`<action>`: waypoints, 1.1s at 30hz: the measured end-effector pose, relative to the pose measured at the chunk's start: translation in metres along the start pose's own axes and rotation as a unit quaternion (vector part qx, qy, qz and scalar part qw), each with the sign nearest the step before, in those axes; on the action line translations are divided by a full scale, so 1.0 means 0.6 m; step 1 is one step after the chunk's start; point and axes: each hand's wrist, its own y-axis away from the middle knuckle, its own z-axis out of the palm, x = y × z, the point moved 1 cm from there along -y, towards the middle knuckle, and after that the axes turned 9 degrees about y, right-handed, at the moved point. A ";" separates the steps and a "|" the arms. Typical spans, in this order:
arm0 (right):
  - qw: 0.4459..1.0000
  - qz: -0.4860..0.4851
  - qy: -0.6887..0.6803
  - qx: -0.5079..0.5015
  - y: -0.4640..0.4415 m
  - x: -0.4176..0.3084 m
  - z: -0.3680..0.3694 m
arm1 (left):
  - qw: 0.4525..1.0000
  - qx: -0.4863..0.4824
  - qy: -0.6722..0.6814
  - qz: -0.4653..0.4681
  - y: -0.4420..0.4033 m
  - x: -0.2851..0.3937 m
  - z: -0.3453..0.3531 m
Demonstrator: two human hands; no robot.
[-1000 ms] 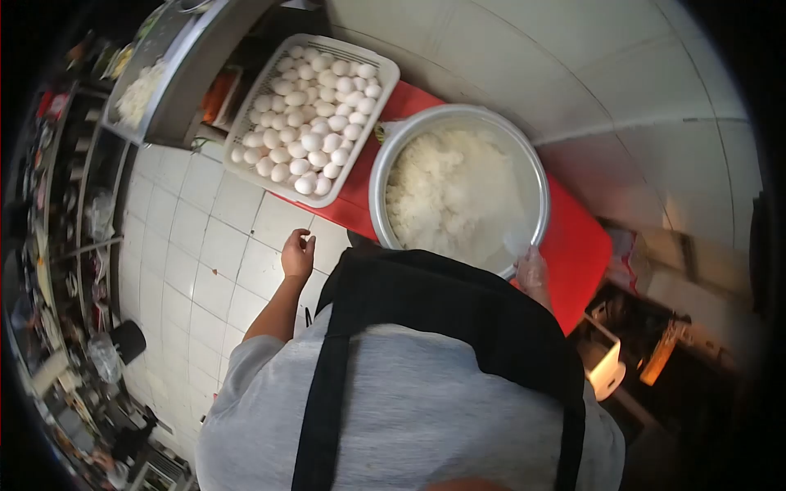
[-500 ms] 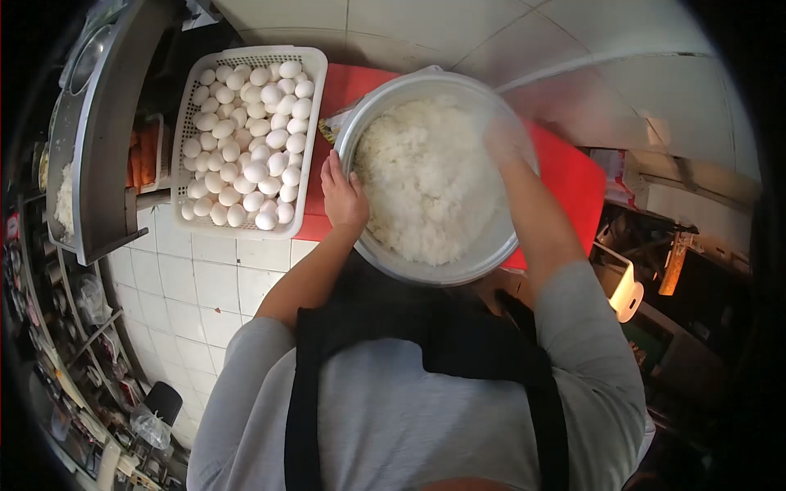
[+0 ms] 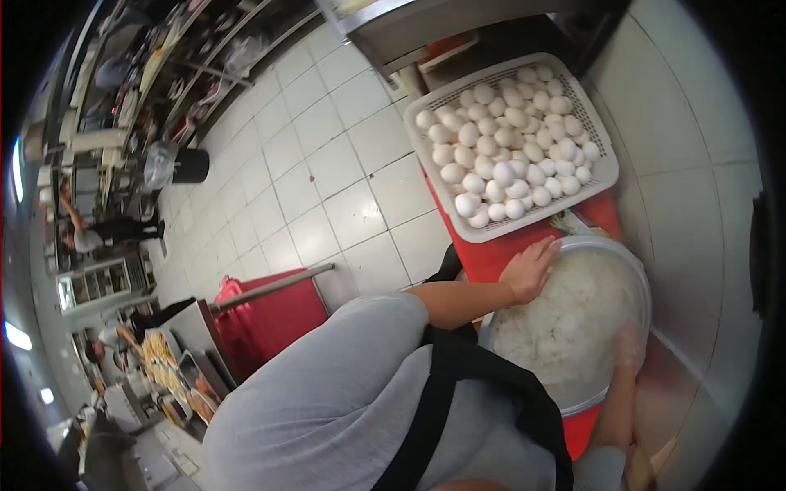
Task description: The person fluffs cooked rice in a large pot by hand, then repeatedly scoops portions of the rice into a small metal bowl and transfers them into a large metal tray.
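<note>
A large metal bowl (image 3: pixel 573 398) of white rice (image 3: pixel 557 315) sits on a red surface (image 3: pixel 483 260), close to the tiled wall. My left hand (image 3: pixel 530 272) lies on the bowl's near-left rim, its fingers stretched out and fairly flat. Inside the bowl, at the right side, my right hand (image 3: pixel 630 348) is at the rice and smeared by motion. Its fingers cannot be made out, nor whether they hold any rice. Just beyond the bowl stands a white plastic basket (image 3: pixel 416 123) piled with white eggs (image 3: pixel 512 147).
A steel counter (image 3: pixel 409 33) stands behind the basket. To the left are a red bin (image 3: pixel 270 315), a metal bar (image 3: pixel 274 290) and a black bucket (image 3: pixel 191 165) on the tiled floor (image 3: pixel 327 155). Another person (image 3: pixel 106 233) stands far left, and one more person (image 3: pixel 123 335) is near food trays (image 3: pixel 161 360).
The view has swung left, bringing the kitchen and other people into sight. Bowl and basket now appear farther right. My left hand stays at the rim; my right hand remains in the bowl, blurred.
</note>
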 end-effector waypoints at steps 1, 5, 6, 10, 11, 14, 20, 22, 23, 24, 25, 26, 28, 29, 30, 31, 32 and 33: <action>0.998 0.037 -0.015 -0.051 0.027 0.005 -0.016 | 1.000 0.006 -0.002 0.008 0.000 -0.001 0.000; 0.991 0.112 -0.047 -0.064 0.053 0.006 -0.022 | 1.000 0.013 -0.004 0.018 0.001 -0.018 0.008; 0.992 0.109 -0.053 -0.037 0.048 -0.003 -0.017 | 0.999 0.026 -0.028 0.013 0.000 -0.025 0.015; 0.987 0.143 -0.069 0.011 0.018 -0.074 -0.047 | 0.998 0.033 -0.028 0.046 -0.010 -0.037 0.022; 0.984 0.160 -0.075 0.008 0.012 -0.094 -0.060 | 0.996 0.028 -0.061 0.058 -0.012 -0.039 0.025; 0.980 0.179 -0.089 -0.018 -0.034 -0.134 -0.068 | 0.998 -0.003 -0.064 0.023 -0.013 -0.012 0.018; 0.997 0.013 0.025 -0.074 -0.082 -0.202 -0.182 | 0.997 0.000 -0.065 0.045 -0.012 -0.015 0.017; 0.996 -0.052 0.063 -0.034 -0.065 -0.216 -0.214 | 0.997 0.000 -0.068 0.042 -0.011 -0.015 0.018; 0.995 -0.069 0.073 -0.030 -0.055 -0.228 -0.230 | 0.997 0.000 -0.069 0.041 -0.011 -0.015 0.018; 0.992 -0.085 0.085 -0.025 -0.041 -0.240 -0.246 | 0.996 0.010 -0.067 0.052 -0.011 -0.018 0.019; 0.990 -0.101 0.097 -0.020 -0.025 -0.248 -0.255 | 0.997 0.008 -0.065 0.049 -0.010 -0.018 0.019; 0.986 -0.137 0.098 0.005 -0.006 -0.254 -0.243 | 0.997 0.007 -0.063 0.047 -0.009 -0.017 0.018; 0.972 -0.207 0.101 0.056 0.036 -0.271 -0.214 | 0.997 0.007 -0.059 0.054 -0.007 -0.017 0.018; 0.973 -0.210 0.081 0.052 0.059 -0.276 -0.214 | 0.996 0.009 -0.063 0.056 -0.007 -0.017 0.017; 0.973 -0.215 0.062 0.047 0.087 -0.285 -0.232 | 0.996 0.012 -0.068 0.057 -0.007 -0.017 0.017; 0.974 -0.219 0.042 0.041 0.113 -0.289 -0.243 | 0.996 0.014 -0.072 0.057 -0.004 -0.017 0.018; 0.973 -0.222 0.034 0.047 0.130 -0.284 -0.246 | 0.996 0.011 -0.072 0.057 -0.003 -0.019 0.018; 0.973 -0.224 0.025 0.055 0.143 -0.273 -0.248 | 0.996 0.010 -0.073 0.059 -0.003 -0.021 0.019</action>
